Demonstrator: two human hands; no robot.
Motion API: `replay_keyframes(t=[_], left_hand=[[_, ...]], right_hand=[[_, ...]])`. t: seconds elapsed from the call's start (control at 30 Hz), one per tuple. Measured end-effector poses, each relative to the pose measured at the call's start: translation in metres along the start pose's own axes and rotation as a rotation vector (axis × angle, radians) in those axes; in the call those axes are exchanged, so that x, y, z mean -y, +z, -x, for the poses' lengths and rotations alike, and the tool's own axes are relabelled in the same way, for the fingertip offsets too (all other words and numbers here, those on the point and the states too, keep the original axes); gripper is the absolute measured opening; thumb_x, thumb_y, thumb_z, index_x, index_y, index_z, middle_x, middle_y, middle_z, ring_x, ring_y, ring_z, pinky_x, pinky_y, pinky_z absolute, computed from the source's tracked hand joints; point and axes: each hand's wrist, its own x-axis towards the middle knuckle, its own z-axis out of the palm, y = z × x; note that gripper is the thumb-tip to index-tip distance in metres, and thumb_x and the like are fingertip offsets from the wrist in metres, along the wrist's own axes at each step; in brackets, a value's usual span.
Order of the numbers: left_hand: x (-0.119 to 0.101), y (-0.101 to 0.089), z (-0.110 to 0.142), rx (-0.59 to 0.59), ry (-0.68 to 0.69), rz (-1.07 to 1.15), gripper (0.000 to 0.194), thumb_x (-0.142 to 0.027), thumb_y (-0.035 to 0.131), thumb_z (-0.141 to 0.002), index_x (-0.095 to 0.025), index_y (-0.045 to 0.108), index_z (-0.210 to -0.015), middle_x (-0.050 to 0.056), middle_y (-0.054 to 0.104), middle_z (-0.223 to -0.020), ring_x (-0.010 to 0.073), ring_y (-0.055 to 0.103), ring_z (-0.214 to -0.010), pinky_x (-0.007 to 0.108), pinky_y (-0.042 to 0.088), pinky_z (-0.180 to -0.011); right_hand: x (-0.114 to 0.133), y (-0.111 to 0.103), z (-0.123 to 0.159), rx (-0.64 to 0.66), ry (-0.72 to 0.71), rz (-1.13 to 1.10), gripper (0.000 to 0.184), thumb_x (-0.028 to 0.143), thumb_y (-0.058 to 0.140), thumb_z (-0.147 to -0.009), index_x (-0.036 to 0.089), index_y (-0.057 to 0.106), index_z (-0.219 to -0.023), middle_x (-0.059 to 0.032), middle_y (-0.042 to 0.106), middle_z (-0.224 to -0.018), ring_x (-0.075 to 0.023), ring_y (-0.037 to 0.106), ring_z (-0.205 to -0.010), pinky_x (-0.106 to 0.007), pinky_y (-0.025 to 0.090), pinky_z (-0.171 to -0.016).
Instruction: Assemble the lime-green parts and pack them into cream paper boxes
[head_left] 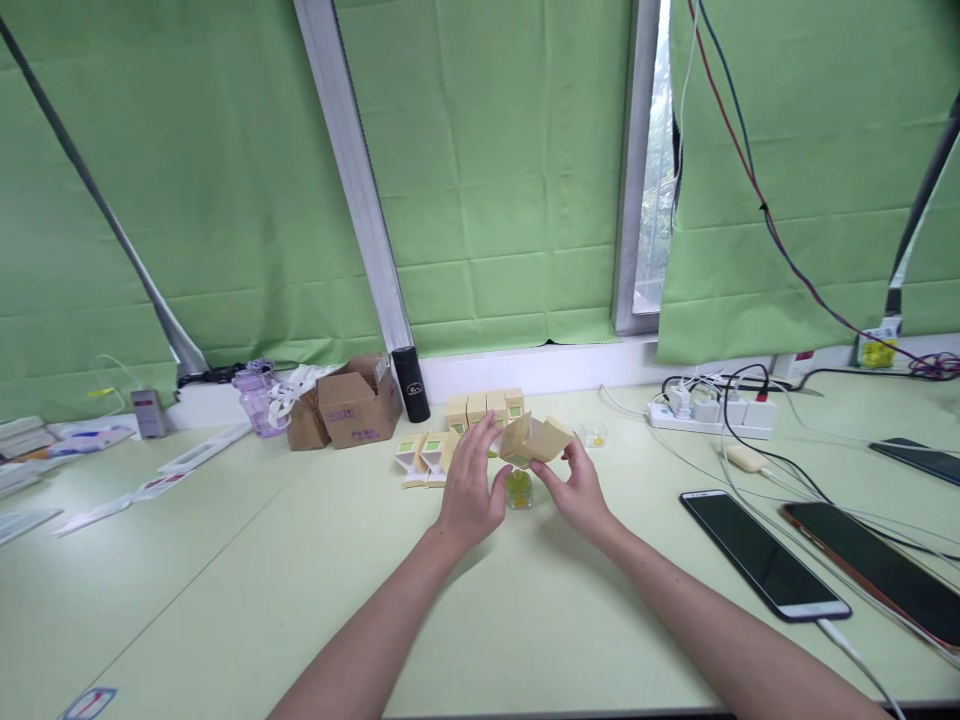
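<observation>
Both my hands meet over the middle of the pale green table [225,580]. My right hand [579,490] holds a small tan carton [541,441] with an open flap, tilted above the table. My left hand [469,480] has its fingers curled at the carton's flap [514,436]. Just below them a small clear jar with a yellow-green content [519,488] stands on the table. Behind the hands stands a row of several closed tan cartons [484,408]. Flat, unfolded cartons [421,455] lie to their left.
A brown cardboard box [358,405], a black cylinder [411,384] and a purple bottle [255,398] stand at the back left. At right a power strip [712,412] with cables, two phones [765,552] [877,570] and a small clear lid [594,435].
</observation>
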Motion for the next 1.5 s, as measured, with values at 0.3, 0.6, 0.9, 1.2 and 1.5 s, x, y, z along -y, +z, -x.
replay_keyframes(t=[0.3,0.6,0.9,1.2,1.5], left_hand=[[0.016,-0.002,0.002,0.062,-0.045,0.032,0.055,-0.011,0.060,-0.087,-0.028,0.049,-0.138,0.015,0.042,-0.154,0.0322,0.039,-0.145,0.057,0.042,-0.115],[0.019,0.003,0.009,-0.031,0.022,0.000,0.040,-0.012,0.059,-0.090,-0.028,0.051,-0.126,0.015,0.046,-0.147,0.0311,0.045,-0.141,0.056,0.046,-0.111],[0.001,-0.006,0.000,-0.108,-0.136,0.295,0.041,-0.037,0.067,-0.090,-0.026,0.057,-0.129,0.015,0.056,-0.140,0.0337,0.049,-0.139,0.055,0.045,-0.114],[0.012,0.011,0.001,-0.147,-0.463,0.802,0.048,-0.051,0.070,-0.090,-0.017,0.063,-0.123,0.016,0.067,-0.124,0.0298,0.065,-0.119,0.043,0.053,-0.104],[0.011,0.018,0.000,-0.145,-0.641,0.986,0.069,-0.051,0.080,-0.083,-0.018,0.054,-0.138,0.017,0.066,-0.131,0.0286,0.068,-0.119,0.040,0.055,-0.099]], right_hand=[[0.002,-0.012,0.002,0.092,-0.577,0.351,0.053,0.018,0.054,-0.090,0.031,0.046,-0.140,-0.0106,0.056,-0.143,-0.0354,0.050,-0.130,-0.060,0.043,-0.106],[0.000,-0.012,0.001,0.000,-0.524,0.359,0.059,0.014,0.054,-0.089,0.029,0.041,-0.145,-0.0133,0.054,-0.136,-0.0362,0.049,-0.127,-0.061,0.045,-0.103],[0.000,-0.011,0.003,0.006,-0.520,0.353,0.055,0.019,0.057,-0.091,0.029,0.041,-0.143,-0.0127,0.055,-0.130,-0.0355,0.051,-0.122,-0.059,0.046,-0.102],[0.003,-0.010,0.005,0.098,-0.499,0.281,0.052,0.019,0.054,-0.093,0.028,0.041,-0.143,-0.0146,0.053,-0.136,-0.0349,0.051,-0.131,-0.059,0.047,-0.106],[0.007,-0.009,0.007,0.173,-0.441,0.171,0.048,0.017,0.047,-0.099,0.029,0.042,-0.145,-0.0147,0.045,-0.145,-0.0324,0.046,-0.140,-0.057,0.049,-0.110]])
